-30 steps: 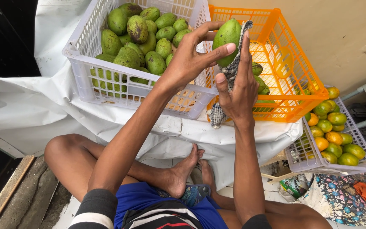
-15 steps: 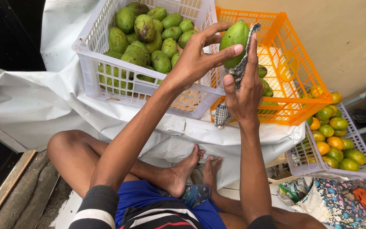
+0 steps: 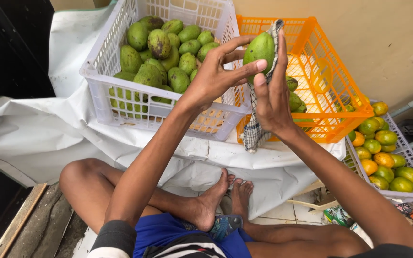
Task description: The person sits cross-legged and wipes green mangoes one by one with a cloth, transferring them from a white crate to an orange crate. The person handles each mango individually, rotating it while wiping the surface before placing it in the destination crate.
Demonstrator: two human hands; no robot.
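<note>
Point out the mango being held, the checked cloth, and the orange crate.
mango (image 3: 259, 50), head view, middle of its green skin.
checked cloth (image 3: 253, 136), head view, hanging lower end.
orange crate (image 3: 340, 125), head view, front wall near the right corner.

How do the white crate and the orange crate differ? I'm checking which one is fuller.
The white crate is piled with green mangoes; the orange crate holds only a few at its near side, most of its floor bare. White sits left, orange right. Both are slatted plastic on white sheeting.
</note>
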